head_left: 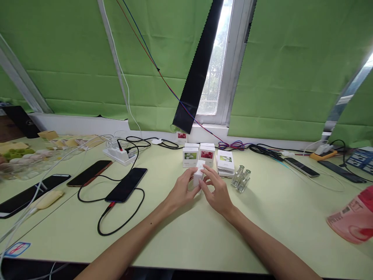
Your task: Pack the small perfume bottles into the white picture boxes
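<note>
The small white box [199, 175] is partly hidden by the left hand [182, 190] and right hand [217, 190], so each grip is only partly seen. Its print is too small to be read. The pink bag [354, 219] is cut off at the right edge.

Two bare forearms are showing in the view, coming in from the bottom edge; no sleeve is covering either of them, from the lower edge up to the wrist; the left hand [183, 189] is wearing no glove, ring or watch that can be seen; the right hand [217, 190] is also wearing nothing, with no bracelet at the wrist; the fingers are looking slim, and the nails are too small to tell more.
</note>
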